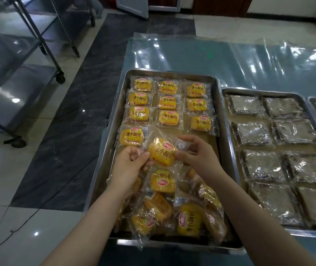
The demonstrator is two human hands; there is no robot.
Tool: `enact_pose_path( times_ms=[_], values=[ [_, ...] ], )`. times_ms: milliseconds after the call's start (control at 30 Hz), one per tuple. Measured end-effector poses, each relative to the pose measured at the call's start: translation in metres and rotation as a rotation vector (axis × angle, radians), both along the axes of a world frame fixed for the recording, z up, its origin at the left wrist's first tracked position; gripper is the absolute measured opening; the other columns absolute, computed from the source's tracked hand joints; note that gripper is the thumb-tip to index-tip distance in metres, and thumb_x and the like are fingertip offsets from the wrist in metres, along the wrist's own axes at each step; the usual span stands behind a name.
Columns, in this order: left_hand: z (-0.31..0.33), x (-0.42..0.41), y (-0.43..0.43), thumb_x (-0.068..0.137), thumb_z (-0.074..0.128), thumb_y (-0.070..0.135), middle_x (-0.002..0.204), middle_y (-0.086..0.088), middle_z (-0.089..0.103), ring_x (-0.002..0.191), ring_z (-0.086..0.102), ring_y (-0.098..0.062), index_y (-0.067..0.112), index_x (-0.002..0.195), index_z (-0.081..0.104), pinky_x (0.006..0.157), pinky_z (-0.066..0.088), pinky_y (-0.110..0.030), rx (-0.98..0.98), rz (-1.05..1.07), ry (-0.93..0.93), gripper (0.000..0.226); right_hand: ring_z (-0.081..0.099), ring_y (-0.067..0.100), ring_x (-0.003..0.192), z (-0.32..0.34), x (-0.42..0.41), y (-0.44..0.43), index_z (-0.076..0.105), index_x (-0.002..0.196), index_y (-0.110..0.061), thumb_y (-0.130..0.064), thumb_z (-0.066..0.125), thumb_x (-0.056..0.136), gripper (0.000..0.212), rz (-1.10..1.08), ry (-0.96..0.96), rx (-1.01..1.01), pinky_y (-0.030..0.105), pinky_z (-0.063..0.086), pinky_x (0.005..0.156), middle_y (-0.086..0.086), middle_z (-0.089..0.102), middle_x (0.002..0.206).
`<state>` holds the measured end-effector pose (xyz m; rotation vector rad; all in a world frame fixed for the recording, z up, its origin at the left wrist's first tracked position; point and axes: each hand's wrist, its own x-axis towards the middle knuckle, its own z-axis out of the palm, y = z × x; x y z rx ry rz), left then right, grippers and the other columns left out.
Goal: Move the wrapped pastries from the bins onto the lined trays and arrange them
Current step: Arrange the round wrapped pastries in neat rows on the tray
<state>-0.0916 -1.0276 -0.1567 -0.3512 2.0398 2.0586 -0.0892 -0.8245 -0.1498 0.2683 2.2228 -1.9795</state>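
A steel tray lined with brown paper holds several yellow wrapped pastries set in three columns at its far half. Over the tray's middle I hold one yellow wrapped pastry, tilted. My left hand pinches the wrapper's left end and my right hand pinches its right end. A loose heap of the same pastries lies jumbled at the tray's near end, between my forearms.
To the right stands a second tray filled with dark wrapped squares, and the edge of a third tray beyond it. Clear plastic film covers the table behind. Wheeled steel racks stand on the floor at left.
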Motion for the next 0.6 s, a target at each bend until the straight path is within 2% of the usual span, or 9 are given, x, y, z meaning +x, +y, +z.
enact_pose_path(
  times_ms=[67, 133, 233, 300, 333, 400, 467, 533, 600],
  values=[
    [-0.003, 0.000, -0.001, 0.086, 0.064, 0.011, 0.082, -0.006, 0.071, 0.073, 0.069, -0.012, 0.011, 0.095, 0.056, 0.058, 0.050, -0.018, -0.049, -0.037, -0.004, 0.011, 0.070, 0.012, 0.074, -0.009, -0.001, 0.000, 0.060, 0.101, -0.033, -0.013, 0.074, 0.080, 0.033, -0.065, -0.012, 0.037, 0.021, 0.053, 0.058, 0.000, 0.070, 0.087],
    [-0.007, 0.000, -0.006, 0.085, 0.065, 0.015, 0.094, 0.005, 0.067, 0.083, 0.065, -0.001, 0.021, 0.105, 0.053, 0.061, 0.048, -0.012, -0.175, -0.079, 0.024, 0.024, 0.068, 0.005, 0.073, -0.018, -0.009, 0.002, 0.057, 0.099, -0.034, -0.015, 0.069, 0.085, 0.026, -0.204, -0.037, 0.143, 0.020, 0.054, 0.056, -0.006, 0.068, 0.093],
    [-0.016, 0.002, -0.021, 0.086, 0.064, 0.019, 0.107, 0.017, 0.057, 0.097, 0.056, 0.005, 0.031, 0.121, 0.043, 0.076, 0.045, -0.014, -0.339, -0.104, 0.083, 0.042, 0.064, 0.009, 0.086, -0.033, -0.027, 0.009, 0.053, 0.107, -0.031, -0.019, 0.062, 0.090, 0.023, -0.298, -0.109, 0.324, 0.028, 0.056, 0.067, -0.006, 0.063, 0.109],
    [-0.023, 0.007, -0.034, 0.087, 0.063, 0.019, 0.112, 0.018, 0.056, 0.103, 0.054, 0.003, 0.033, 0.121, 0.045, 0.087, 0.044, -0.021, -0.493, -0.153, 0.109, 0.042, 0.061, 0.011, 0.090, -0.039, -0.038, 0.009, 0.052, 0.118, -0.028, -0.022, 0.058, 0.093, 0.027, -0.254, -0.132, 0.448, 0.025, 0.053, 0.065, -0.003, 0.060, 0.115],
    [-0.026, 0.012, -0.040, 0.087, 0.062, 0.019, 0.114, 0.019, 0.055, 0.105, 0.053, 0.003, 0.035, 0.120, 0.047, 0.090, 0.044, -0.023, -0.546, -0.181, 0.130, 0.040, 0.060, 0.013, 0.096, -0.041, -0.041, 0.007, 0.051, 0.124, -0.027, -0.023, 0.056, 0.094, 0.031, -0.221, -0.125, 0.505, 0.027, 0.054, 0.069, -0.002, 0.058, 0.119],
    [-0.027, 0.023, -0.051, 0.087, 0.060, 0.021, 0.114, 0.026, 0.053, 0.108, 0.052, 0.007, 0.047, 0.112, 0.051, 0.091, 0.042, -0.018, -0.584, -0.232, 0.220, 0.037, 0.049, 0.021, 0.119, -0.044, -0.041, 0.001, 0.051, 0.128, -0.028, -0.022, 0.053, 0.094, 0.035, -0.144, -0.016, 0.715, 0.037, 0.047, 0.094, 0.001, 0.049, 0.133],
    [-0.027, 0.035, -0.061, 0.088, 0.057, 0.020, 0.114, 0.031, 0.051, 0.110, 0.049, 0.009, 0.052, 0.107, 0.053, 0.092, 0.039, -0.013, -0.608, -0.279, 0.326, 0.038, 0.034, 0.027, 0.133, -0.045, -0.036, -0.008, 0.057, 0.124, -0.030, -0.016, 0.051, 0.092, 0.035, -0.056, 0.159, 0.913, 0.044, 0.033, 0.106, 0.001, 0.041, 0.143],
    [-0.030, 0.045, -0.069, 0.090, 0.055, 0.015, 0.119, 0.032, 0.049, 0.113, 0.046, 0.010, 0.047, 0.110, 0.057, 0.097, 0.035, -0.013, -0.668, -0.325, 0.356, 0.037, 0.027, 0.029, 0.138, -0.048, -0.032, -0.016, 0.057, 0.127, -0.030, -0.015, 0.051, 0.093, 0.038, 0.108, 0.268, 0.984, 0.046, 0.026, 0.110, 0.002, 0.039, 0.148],
    [-0.035, 0.053, -0.073, 0.093, 0.053, 0.020, 0.130, 0.027, 0.044, 0.121, 0.038, 0.008, 0.040, 0.121, 0.056, 0.104, 0.029, -0.020, -0.779, -0.419, 0.336, 0.035, 0.017, 0.028, 0.143, -0.053, -0.032, -0.023, 0.045, 0.139, -0.028, -0.020, 0.046, 0.096, 0.044, 0.321, 0.237, 1.035, 0.045, 0.019, 0.114, 0.001, 0.030, 0.153]
  ],
)
